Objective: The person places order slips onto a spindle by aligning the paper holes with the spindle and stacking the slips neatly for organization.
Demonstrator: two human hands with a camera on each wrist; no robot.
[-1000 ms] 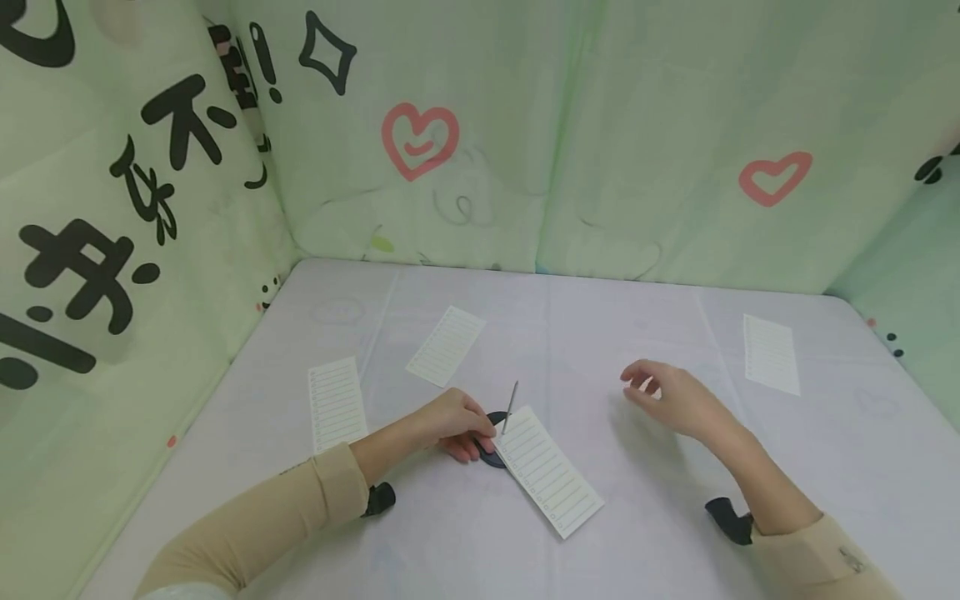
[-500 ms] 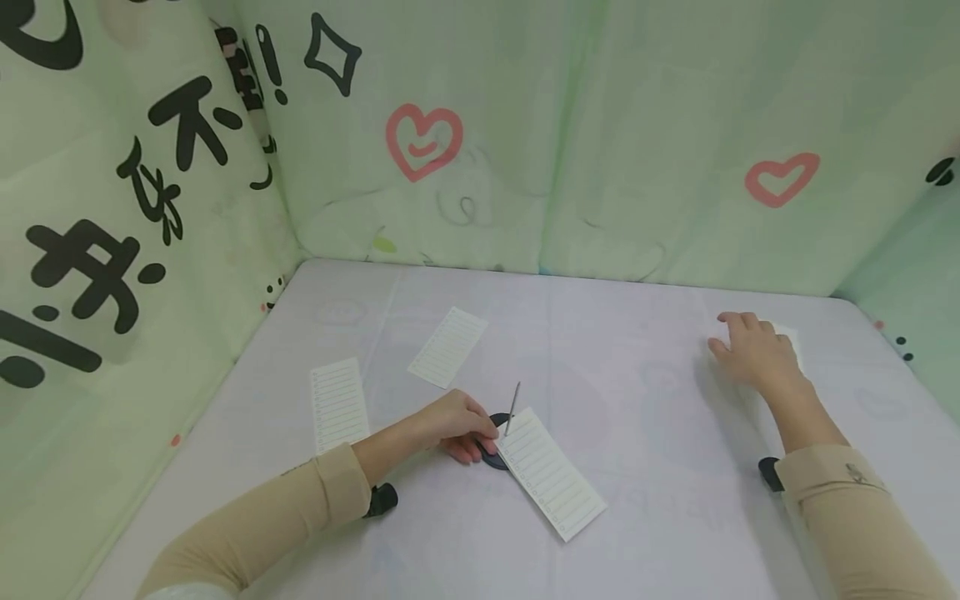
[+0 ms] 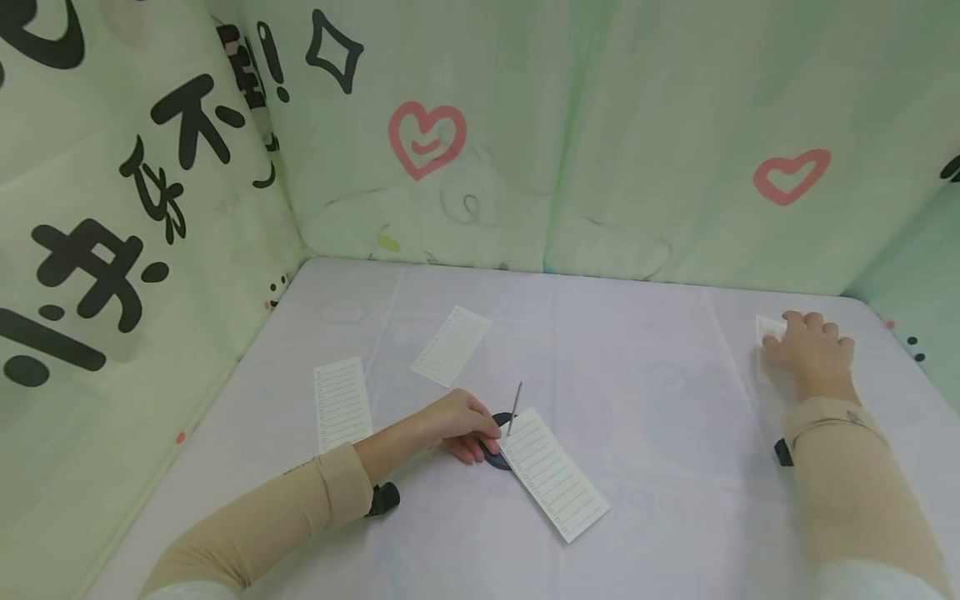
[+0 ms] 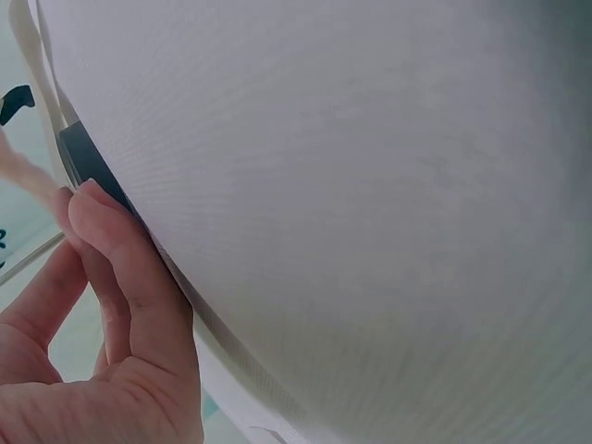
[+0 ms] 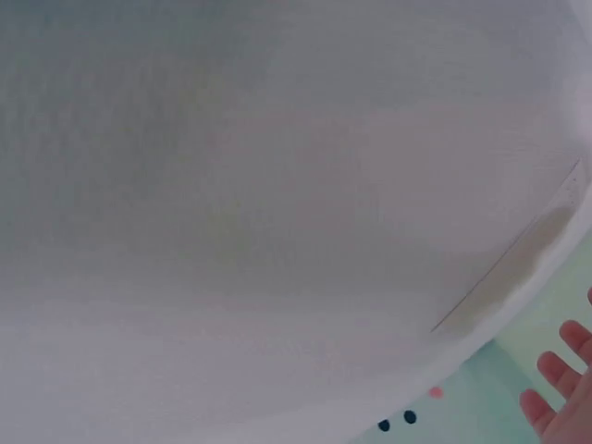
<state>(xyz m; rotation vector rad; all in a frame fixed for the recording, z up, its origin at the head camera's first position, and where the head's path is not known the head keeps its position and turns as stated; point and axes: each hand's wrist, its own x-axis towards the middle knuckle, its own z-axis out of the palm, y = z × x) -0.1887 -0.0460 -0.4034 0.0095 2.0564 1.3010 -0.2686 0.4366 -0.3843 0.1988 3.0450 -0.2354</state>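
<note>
In the head view a receipt spike [image 3: 498, 461] with a dark round base stands at the table's middle, its thin metal pin pointing up. On the pin lies a white lined slip [image 3: 557, 479], slanting toward the near right. My left hand [image 3: 459, 421] grips the base beside the slip's upper corner; the left wrist view has its fingers [image 4: 139, 268] at the dark base. At far right, my right hand [image 3: 816, 354] reaches over another lined slip [image 3: 768, 327], fingers spread and partly covering it. That slip's edge [image 5: 518, 268] and the right fingertips also show in the right wrist view.
Two more lined slips lie on the white table: one at back centre [image 3: 452, 346], the other at left [image 3: 342, 404], partly behind the left forearm. A pale green printed curtain [image 3: 637, 125] encloses the table's back and sides.
My right hand has moved right from beside the middle of the table to the far-right slip and lowered over it. The left hand and the spike have stayed in place.
</note>
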